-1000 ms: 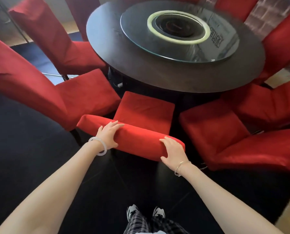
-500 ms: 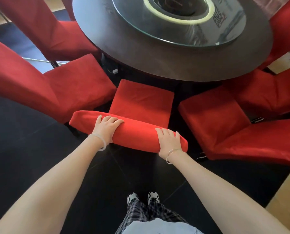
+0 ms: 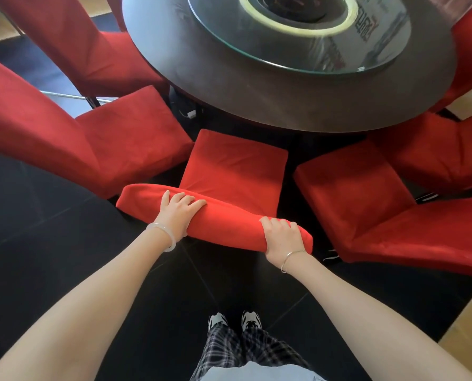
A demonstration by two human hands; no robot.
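Head view. A person stood behind a red fabric-covered dining chair [image 3: 234, 171], whose seat pointed at the round dark wooden table [image 3: 284, 111]. The seat's front edge lay just beside the table rim; I could not tell whether it sat under it.

The left hand [image 3: 178, 213] gripped the padded backrest top [image 3: 229, 225] left of its middle, fingers curled over the roll. The right hand [image 3: 282, 235] clamped the same roll near its right end, fingers wrapped over.

Risks, as judged:
- The backrest ran askew to the table, so an uneven push would likely swing the seat corner into a neighbour.
- A hard shove could drive the seat into the table base and jar the round glass turntable [image 3: 298, 59].
- Chair legs were hidden, and a snag on something beneath was possible.

Edges and room:
- The left red chair [image 3: 105, 138] had its seat corner almost touching the held chair's seat.
- The right red chair [image 3: 361, 199] stood near, with a narrow dark gap between.
- Forward room looked slight.
- Behind lay the black tiled floor [image 3: 64, 270], open around the person's black-and-white sneakers [image 3: 218, 320].
- A pale wooden floor strip [image 3: 471, 325] lay at the lower right.
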